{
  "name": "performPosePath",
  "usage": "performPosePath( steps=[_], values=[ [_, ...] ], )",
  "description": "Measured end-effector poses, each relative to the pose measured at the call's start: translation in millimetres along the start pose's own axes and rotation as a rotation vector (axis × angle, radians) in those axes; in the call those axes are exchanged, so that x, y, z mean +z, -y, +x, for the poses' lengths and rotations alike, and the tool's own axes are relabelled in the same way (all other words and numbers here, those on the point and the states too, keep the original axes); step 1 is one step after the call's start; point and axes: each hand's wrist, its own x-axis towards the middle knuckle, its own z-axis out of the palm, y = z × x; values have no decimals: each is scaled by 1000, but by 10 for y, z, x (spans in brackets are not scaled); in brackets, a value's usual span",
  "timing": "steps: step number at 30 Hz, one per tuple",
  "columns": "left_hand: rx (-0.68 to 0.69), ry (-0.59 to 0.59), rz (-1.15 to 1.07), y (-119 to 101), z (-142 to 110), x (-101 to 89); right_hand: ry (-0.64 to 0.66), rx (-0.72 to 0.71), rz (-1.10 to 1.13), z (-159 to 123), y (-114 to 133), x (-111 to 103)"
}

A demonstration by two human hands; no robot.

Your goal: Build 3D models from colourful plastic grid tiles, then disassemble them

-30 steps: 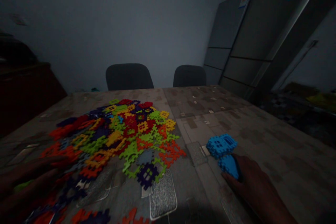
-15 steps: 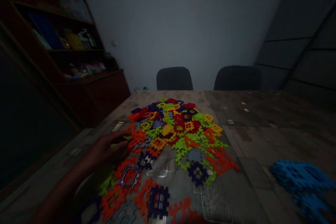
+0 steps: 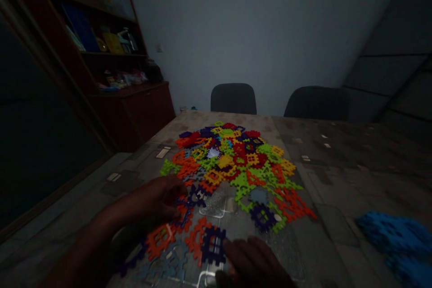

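Note:
My left hand [image 3: 157, 198] reaches over the left side of a pile of flat, notched plastic building pieces [image 3: 226, 160]. Its thumb and fingers are apart, curved above a dark purple frame piece [image 3: 185, 217] and orange pieces beside it. At the bottom, my right hand [image 3: 253, 261] has its fingers bent together; whatever lies beneath them is hidden. Just left of its fingertips lies a purple window piece [image 3: 214, 245], partly over an orange piece [image 3: 195, 239]. A lime green piece [image 3: 169, 168] rests at the pile's left edge, beyond my left hand.
Blue pieces [image 3: 394, 234] are stacked on the right of the patterned table [image 3: 324, 180]. Two dark chairs stand behind it, one near the middle [image 3: 233, 98] and one to the right [image 3: 317, 102]. A wooden shelf unit [image 3: 135, 108] is at the left.
My left hand has let go of a lime green piece at the pile's left edge and come nearer. My right hand has entered from below, covering where an orange piece lay. The view has shifted left.

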Motion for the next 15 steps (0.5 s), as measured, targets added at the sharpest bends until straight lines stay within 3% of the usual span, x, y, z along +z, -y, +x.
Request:
performPosePath(
  steps=[2, 7, 11, 15],
  values=[
    [37, 3, 78, -5, 31, 64, 6, -56, -75, 130, -38, 55],
    [81, 12, 154, -13, 104, 140, 226, -30, -44, 218, -259, -24],
    [66, -6, 138, -61, 115, 149, 290, 75, -1, 190, -378, -153],
    [153, -63, 97, -126, 182, 215, 329, 180, 34, 270, -445, -346]
  ],
)
